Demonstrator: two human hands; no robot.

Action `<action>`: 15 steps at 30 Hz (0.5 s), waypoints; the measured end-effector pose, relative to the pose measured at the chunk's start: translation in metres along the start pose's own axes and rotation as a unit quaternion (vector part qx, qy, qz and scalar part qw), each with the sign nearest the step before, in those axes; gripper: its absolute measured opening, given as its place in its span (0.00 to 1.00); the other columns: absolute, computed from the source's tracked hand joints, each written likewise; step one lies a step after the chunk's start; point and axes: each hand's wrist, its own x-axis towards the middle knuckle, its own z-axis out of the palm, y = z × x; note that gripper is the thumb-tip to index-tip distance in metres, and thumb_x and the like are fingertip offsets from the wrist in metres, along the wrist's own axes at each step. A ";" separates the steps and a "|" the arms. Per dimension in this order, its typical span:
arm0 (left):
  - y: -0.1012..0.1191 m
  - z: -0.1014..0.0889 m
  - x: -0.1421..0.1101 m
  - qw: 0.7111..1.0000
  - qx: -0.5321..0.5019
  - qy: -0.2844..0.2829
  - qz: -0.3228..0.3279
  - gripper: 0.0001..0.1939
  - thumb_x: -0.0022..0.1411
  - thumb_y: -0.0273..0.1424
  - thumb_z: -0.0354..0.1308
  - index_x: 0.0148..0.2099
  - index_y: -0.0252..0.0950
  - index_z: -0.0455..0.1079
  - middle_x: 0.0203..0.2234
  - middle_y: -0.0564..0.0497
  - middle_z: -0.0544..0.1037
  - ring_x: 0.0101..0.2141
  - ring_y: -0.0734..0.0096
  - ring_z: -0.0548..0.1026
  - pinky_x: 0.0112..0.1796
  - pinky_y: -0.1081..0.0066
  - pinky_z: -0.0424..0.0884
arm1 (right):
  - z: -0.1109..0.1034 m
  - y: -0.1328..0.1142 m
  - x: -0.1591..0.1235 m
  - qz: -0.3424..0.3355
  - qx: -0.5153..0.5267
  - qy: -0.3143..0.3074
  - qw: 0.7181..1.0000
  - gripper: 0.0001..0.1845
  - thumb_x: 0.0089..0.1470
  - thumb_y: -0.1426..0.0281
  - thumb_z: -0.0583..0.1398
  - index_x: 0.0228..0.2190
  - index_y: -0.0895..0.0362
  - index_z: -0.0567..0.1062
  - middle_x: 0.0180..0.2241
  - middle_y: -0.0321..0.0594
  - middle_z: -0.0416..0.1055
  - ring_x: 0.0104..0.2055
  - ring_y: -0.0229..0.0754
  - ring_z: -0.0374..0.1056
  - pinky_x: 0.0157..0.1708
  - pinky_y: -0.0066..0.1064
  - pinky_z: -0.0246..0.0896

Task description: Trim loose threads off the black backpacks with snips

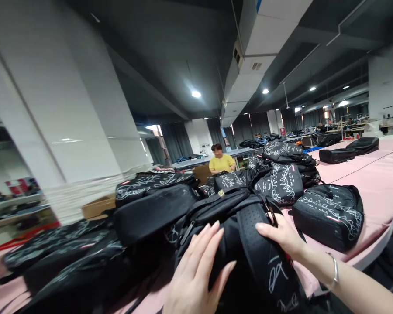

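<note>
A black backpack (236, 218) with white scribble print lies back-side up in front of me on the pink table (376, 183). My left hand (196, 270) rests flat on its back panel, fingers stretched out together. My right hand (280, 235) wears a bracelet at the wrist. It lies over the padded shoulder strap (262, 257), thumb across the strap and fingers curled at its far edge.
Several more black printed backpacks are piled ahead (281, 174), to the left (150, 196) and to the right (329, 213). A person in a yellow shirt (221, 162) sits beyond the pile. Cardboard boxes (98, 206) and a white pillar (68, 109) stand at left.
</note>
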 end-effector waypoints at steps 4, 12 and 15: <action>0.008 0.015 0.035 0.992 0.060 -0.036 0.102 0.31 0.58 0.31 0.49 0.63 0.32 0.48 0.57 0.42 0.62 0.57 0.56 0.58 0.56 0.54 0.54 | -0.002 -0.009 -0.017 0.004 0.015 -0.050 0.999 0.16 0.43 0.60 0.65 0.29 0.61 0.74 0.25 0.37 0.69 0.27 0.37 0.64 0.29 0.27 0.62; 0.019 0.010 0.048 0.992 -0.042 -0.072 0.090 0.23 0.55 0.32 0.53 0.54 0.35 0.63 0.43 0.45 0.76 0.44 0.61 0.72 0.49 0.59 0.65 | -0.010 -0.012 -0.041 0.098 0.162 -0.072 0.979 0.17 0.35 0.64 0.66 0.30 0.59 0.76 0.23 0.38 0.70 0.23 0.38 0.66 0.27 0.28 0.65; 0.001 0.005 0.054 0.983 -0.115 -0.135 0.052 0.21 0.55 0.36 0.55 0.51 0.37 0.65 0.42 0.45 0.76 0.43 0.61 0.73 0.49 0.57 0.66 | -0.013 -0.008 -0.032 0.106 0.173 -0.082 0.976 0.15 0.36 0.66 0.65 0.29 0.60 0.76 0.22 0.37 0.70 0.21 0.36 0.66 0.24 0.25 0.64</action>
